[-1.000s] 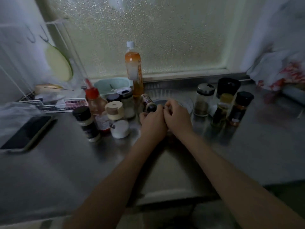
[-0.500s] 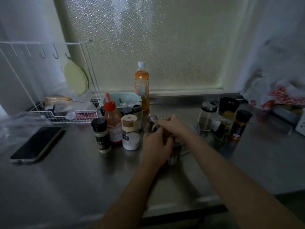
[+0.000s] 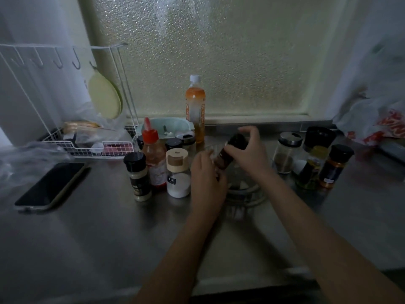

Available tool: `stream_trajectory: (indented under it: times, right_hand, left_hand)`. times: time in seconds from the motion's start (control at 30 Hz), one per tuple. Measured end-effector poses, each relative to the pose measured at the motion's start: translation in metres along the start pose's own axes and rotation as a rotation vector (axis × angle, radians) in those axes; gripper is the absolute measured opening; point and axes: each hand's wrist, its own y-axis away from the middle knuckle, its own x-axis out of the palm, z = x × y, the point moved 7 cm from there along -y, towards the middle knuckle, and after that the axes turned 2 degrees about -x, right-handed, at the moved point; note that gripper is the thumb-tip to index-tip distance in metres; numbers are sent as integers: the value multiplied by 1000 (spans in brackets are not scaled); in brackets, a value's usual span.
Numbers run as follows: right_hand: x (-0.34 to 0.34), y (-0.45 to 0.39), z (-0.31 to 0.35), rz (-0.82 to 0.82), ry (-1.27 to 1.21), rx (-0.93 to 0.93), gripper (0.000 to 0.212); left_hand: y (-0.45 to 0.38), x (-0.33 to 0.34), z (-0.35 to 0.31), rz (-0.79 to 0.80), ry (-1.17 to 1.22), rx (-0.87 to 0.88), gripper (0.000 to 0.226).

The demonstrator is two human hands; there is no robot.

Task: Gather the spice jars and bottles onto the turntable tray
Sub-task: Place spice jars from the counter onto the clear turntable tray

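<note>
The clear round turntable tray (image 3: 245, 190) lies on the steel counter in front of me. Over it my right hand (image 3: 249, 148) grips a dark spice jar (image 3: 230, 153) by its black cap, tilted. My left hand (image 3: 207, 176) is at the jar's lower end, fingers curled around it. To the left stand a black-capped jar (image 3: 138, 176), a red-capped sauce bottle (image 3: 154, 159), a white jar with a tan lid (image 3: 178, 172) and smaller jars behind. To the right stand a glass shaker (image 3: 286, 155), a tall dark jar (image 3: 312, 163) and an orange jar (image 3: 334, 168).
An orange drink bottle (image 3: 195, 108) and a pale green tub (image 3: 166, 127) stand by the frosted window. A white wire rack (image 3: 87, 145) is at back left, a phone (image 3: 51, 185) lies at left, and a plastic bag (image 3: 377, 121) sits at far right.
My right hand has lifted the dark jar higher over the tray and moved to its cap. The left hand has slid to the jar's lower end. The view tilted upward.
</note>
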Motion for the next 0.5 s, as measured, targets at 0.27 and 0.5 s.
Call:
stream_trajectory:
  times: [0.27,0.5]
  right_hand:
    - [8,3,-6,184,-61,-127,48]
    - [-39,11,-2,-249,-35,-365,26]
  left_hand:
    - [-32,16,-5,77,-66,-48,39]
    - [-34,22,-2,68,-26,-66,41]
